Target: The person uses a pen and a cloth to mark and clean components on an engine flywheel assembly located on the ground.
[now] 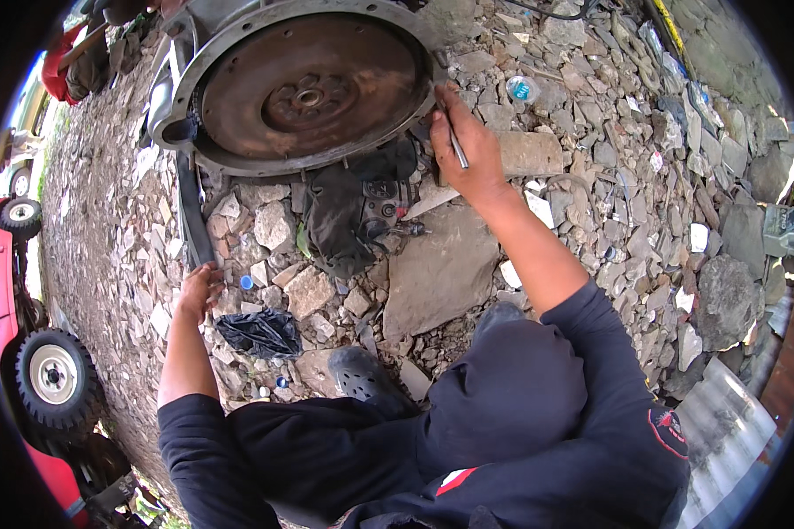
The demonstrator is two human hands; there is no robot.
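An engine block's round metal housing [238, 167] stands ahead, with a brown, rust-tinted flywheel [344, 75] inside its rim. My right hand [469, 145] is closed around a slim metal rod [458, 145] at the right edge of the housing; the rod's lower end points down past my fingers. Lower left, my left hand [201, 286] closes on the near end of a dark flat bar [191, 212], which runs up toward the housing's lower left side. A dark cloth [337, 216] lies below the housing, beside a dark mechanical part [384, 201].
Broken stone covers the ground, with a flat slab [441, 269] in front of me. Nearby lie a black plastic bag [260, 332] and a clear plastic cup [522, 89]. A red vehicle's wheel [56, 377] is at left; corrugated sheet [723, 445] is at right. Another person [84, 66] is far left.
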